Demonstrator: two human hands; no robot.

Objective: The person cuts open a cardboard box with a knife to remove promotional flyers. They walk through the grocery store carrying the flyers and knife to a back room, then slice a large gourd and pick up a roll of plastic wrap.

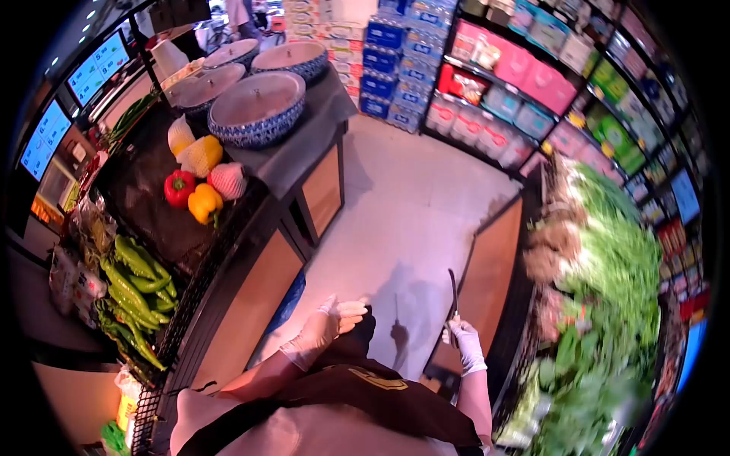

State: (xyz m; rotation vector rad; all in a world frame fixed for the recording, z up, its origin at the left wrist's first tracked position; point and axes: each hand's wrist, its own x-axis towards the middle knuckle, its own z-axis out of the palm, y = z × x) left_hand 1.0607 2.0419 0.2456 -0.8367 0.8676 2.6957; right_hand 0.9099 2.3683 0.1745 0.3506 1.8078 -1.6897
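My left hand (328, 325), in a white glove, is held in front of my dark apron (361, 395) with its fingers stretched out and nothing in it. Lower right of the middle, my right hand (465, 346), also gloved, is closed around the lower end of a thin knife (454, 290). Its slim, slightly curved dark blade points up and away from me. The knife is clear of the produce. Nearest to the right hand is the wooden side of the right stand (487, 266), which carries leafy greens (612, 251).
On the left stand lie green peppers (137, 281), a red bell pepper (179, 188), a yellow bell pepper (204, 204) and net-wrapped fruit (201, 156). Blue-patterned bowls (257, 114) stand behind. Between the stands runs a pale floor (403, 205) towards packed shelves (502, 91) and stacked bottle packs (399, 64).
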